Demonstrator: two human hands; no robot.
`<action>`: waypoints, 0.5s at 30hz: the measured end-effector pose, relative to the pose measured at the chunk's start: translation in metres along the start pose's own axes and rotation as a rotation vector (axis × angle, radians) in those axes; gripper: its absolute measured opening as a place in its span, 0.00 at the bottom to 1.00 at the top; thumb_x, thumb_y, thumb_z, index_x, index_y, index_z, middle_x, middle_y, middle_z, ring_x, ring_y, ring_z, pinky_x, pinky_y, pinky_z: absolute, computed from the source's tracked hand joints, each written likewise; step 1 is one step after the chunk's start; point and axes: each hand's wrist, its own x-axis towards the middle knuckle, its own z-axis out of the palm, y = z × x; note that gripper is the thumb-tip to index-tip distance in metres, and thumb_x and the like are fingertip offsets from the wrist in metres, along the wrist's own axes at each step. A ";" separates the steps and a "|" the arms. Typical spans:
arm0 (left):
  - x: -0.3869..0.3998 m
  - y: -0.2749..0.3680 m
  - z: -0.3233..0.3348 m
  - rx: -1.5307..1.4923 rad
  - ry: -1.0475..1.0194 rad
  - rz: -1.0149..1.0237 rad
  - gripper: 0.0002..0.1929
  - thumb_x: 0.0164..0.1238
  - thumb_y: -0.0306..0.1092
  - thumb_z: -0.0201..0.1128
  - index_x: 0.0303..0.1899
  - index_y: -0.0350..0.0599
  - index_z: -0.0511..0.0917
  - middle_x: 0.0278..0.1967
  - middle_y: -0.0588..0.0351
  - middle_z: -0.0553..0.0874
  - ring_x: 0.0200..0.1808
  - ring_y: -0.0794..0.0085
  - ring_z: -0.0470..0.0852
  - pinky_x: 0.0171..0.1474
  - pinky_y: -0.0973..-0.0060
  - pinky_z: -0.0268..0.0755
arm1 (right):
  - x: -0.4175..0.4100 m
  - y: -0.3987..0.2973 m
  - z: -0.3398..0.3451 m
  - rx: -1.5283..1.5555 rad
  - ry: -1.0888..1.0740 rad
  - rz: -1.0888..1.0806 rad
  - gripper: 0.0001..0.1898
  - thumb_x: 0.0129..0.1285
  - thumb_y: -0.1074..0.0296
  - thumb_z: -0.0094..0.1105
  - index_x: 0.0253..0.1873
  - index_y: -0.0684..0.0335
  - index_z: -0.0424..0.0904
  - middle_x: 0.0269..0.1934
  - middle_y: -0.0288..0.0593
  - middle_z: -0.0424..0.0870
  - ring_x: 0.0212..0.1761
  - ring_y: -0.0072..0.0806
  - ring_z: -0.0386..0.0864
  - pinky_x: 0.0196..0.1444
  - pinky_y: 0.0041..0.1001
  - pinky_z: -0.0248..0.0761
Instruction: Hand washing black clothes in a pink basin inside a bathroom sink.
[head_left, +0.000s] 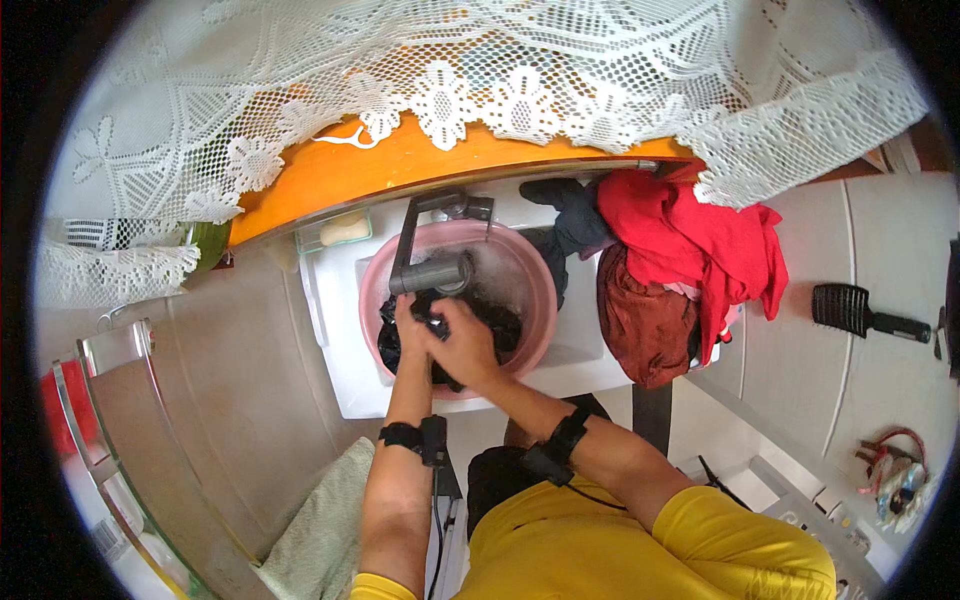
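A pink plastic basin (541, 270) stands in a white sink (345, 375), holding sudsy water and a dark wet garment (499, 322). Both my hands are together over the basin's near left part, just below the dark faucet (431, 276). My left hand (411, 326) touches my right hand (463, 341), and a fold of the black cloth shows between them. The fingers of the right hand are bent round this fold. How the left fingers lie on the cloth is partly hidden. The rest of the garment lies in the water under and beside the hands.
Red cloth (667, 225), a brown-red garment (645, 322) and dark cloth (574, 217) are heaped on the sink's right side. A soap bar (345, 229) lies in a dish at the back left. Lace curtain (517, 105) hangs over an orange ledge (337, 180). A black hairbrush (844, 307) is at the right.
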 end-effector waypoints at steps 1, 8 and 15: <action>-0.007 0.016 -0.010 -0.583 -0.170 -0.237 0.16 0.81 0.42 0.52 0.51 0.40 0.81 0.47 0.52 0.86 0.47 0.62 0.86 0.53 0.62 0.79 | -0.007 -0.023 0.000 0.025 -0.034 0.013 0.20 0.63 0.56 0.70 0.52 0.61 0.78 0.47 0.51 0.84 0.48 0.52 0.84 0.49 0.41 0.78; -0.060 0.082 0.068 -0.078 0.221 -0.287 0.21 0.79 0.48 0.49 0.55 0.40 0.80 0.45 0.52 0.86 0.42 0.62 0.86 0.51 0.64 0.81 | 0.042 0.026 -0.012 -0.253 0.045 -0.035 0.19 0.68 0.54 0.64 0.54 0.62 0.78 0.45 0.56 0.85 0.44 0.56 0.85 0.45 0.51 0.78; -0.085 0.080 0.054 0.787 0.406 0.145 0.17 0.70 0.39 0.67 0.49 0.34 0.78 0.43 0.47 0.87 0.42 0.55 0.86 0.49 0.64 0.77 | 0.037 0.077 -0.055 -0.341 -0.011 -0.086 0.24 0.67 0.55 0.65 0.63 0.61 0.75 0.68 0.58 0.70 0.63 0.56 0.76 0.60 0.47 0.75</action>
